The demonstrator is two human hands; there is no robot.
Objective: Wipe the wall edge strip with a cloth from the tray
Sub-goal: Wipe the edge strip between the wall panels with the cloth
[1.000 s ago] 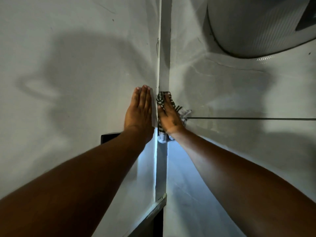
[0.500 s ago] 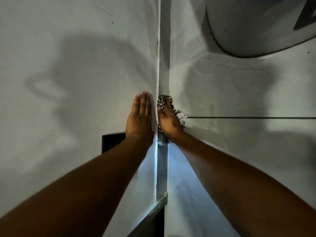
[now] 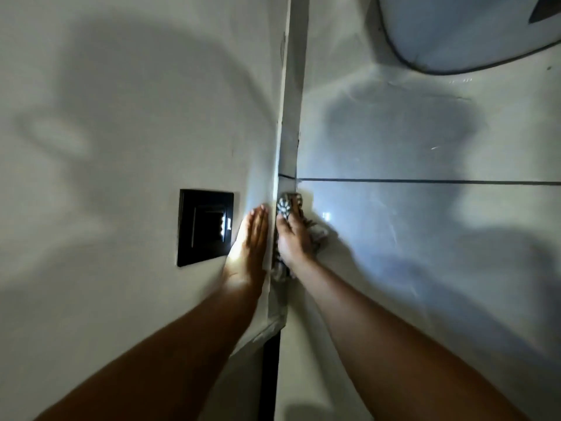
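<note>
A pale vertical wall edge strip [image 3: 289, 141] runs down the corner between two walls. My right hand [image 3: 293, 240] presses a black-and-white patterned cloth [image 3: 285, 205] against the strip, just below a dark horizontal tile joint. The cloth bunches out under and to the right of the hand. My left hand [image 3: 247, 246] lies flat on the left wall beside the strip, fingers together and straight, holding nothing. No tray is in view.
A black switch plate [image 3: 205, 227] sits on the left wall just left of my left hand. A large white rounded appliance [image 3: 461, 28] hangs at the top right. A dark joint line [image 3: 425, 181] crosses the right tiled wall. The strip ends above a dark gap [image 3: 270, 375].
Both hands have slid down the corner, the right one dragging the cloth below the tile joint. The view has dropped, and the switch plate is now fully uncovered.
</note>
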